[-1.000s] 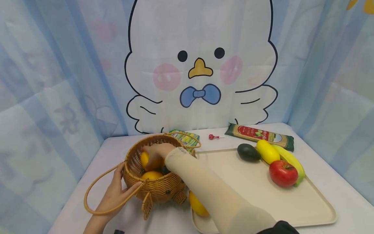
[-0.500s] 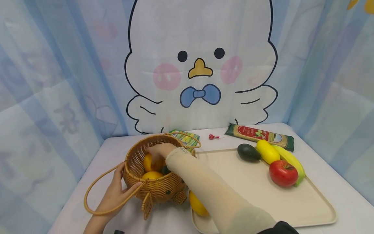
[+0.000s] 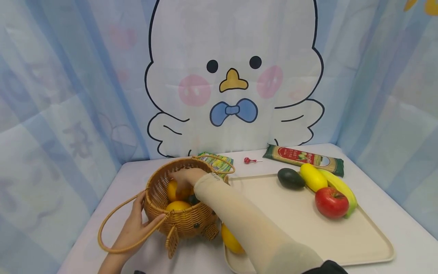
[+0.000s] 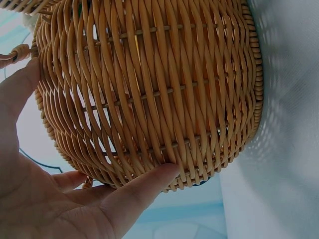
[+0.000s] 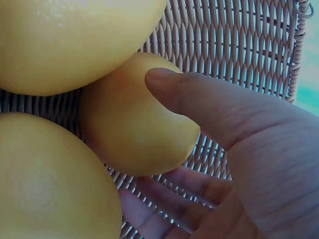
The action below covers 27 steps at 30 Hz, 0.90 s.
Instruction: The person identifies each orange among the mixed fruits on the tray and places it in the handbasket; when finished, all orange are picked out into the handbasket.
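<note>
My left hand [image 3: 133, 224] holds the left side of a round wicker basket [image 3: 186, 222], its thumb near the front handle joint. In the left wrist view its fingers [image 4: 144, 189] spread along the woven wall. Inside the basket, my right hand [image 3: 186, 180] grips a smooth orange-yellow fruit [image 3: 172, 190]. The right wrist view shows the thumb [image 5: 184, 92] on top of that fruit [image 5: 134, 124] and the other fingers below it. A second yellow fruit [image 3: 178, 206] lies near the front rim, beside a dark rounded thing [image 3: 193, 199] partly hidden by the sleeve.
A beige tray [image 3: 267, 198] bears an avocado [image 3: 291, 179], a lemon [image 3: 313, 177], a banana [image 3: 337, 186] and a red apple [image 3: 331, 203]. Another yellow fruit [image 3: 230, 239] sits at its left edge. Behind are a lollipop [image 3: 248, 160], a green packet [image 3: 219, 163] and a long food packet [image 3: 304, 159].
Inside the basket, my right hand and the orange-yellow fruit have shifted slightly to the right since the earliest frame. My left hand and the basket have stayed in place.
</note>
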{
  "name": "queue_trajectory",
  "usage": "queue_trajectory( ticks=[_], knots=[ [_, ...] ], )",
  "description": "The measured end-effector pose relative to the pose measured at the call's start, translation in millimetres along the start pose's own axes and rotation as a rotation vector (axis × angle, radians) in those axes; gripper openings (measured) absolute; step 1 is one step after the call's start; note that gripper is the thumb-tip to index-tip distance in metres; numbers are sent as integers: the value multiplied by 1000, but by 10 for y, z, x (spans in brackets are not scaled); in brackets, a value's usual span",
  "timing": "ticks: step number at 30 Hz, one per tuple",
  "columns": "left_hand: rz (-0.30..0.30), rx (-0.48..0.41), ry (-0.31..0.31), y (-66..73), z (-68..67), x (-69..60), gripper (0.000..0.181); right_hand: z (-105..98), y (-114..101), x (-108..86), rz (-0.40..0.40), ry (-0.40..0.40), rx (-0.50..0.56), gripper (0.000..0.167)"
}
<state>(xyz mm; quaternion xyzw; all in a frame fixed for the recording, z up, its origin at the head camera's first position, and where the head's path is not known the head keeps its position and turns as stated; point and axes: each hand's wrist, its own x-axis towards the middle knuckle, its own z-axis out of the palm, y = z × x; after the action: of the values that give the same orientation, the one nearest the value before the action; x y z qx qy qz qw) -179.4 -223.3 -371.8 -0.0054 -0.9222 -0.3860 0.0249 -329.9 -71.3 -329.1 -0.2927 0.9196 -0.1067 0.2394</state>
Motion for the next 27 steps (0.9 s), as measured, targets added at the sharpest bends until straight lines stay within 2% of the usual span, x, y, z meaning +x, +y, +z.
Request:
queue_trajectory(
  ticks=[7, 13, 20, 27],
  knots=[
    [-7, 12, -7, -1, -1, -4, 91, -57, -10, 37, -76, 21, -27, 67],
    [-8, 17, -3, 13, -9, 0, 91, -212, 11, 12, -152, -11, -46, 58],
    [13, 18, 6, 4, -27, -7, 89, -361, -8, -58, -173, -14, -59, 62],
    [-7, 26, -20, 2, -16, 5, 92, -428, 7, -183, -205, -34, -6, 60]
  ],
)
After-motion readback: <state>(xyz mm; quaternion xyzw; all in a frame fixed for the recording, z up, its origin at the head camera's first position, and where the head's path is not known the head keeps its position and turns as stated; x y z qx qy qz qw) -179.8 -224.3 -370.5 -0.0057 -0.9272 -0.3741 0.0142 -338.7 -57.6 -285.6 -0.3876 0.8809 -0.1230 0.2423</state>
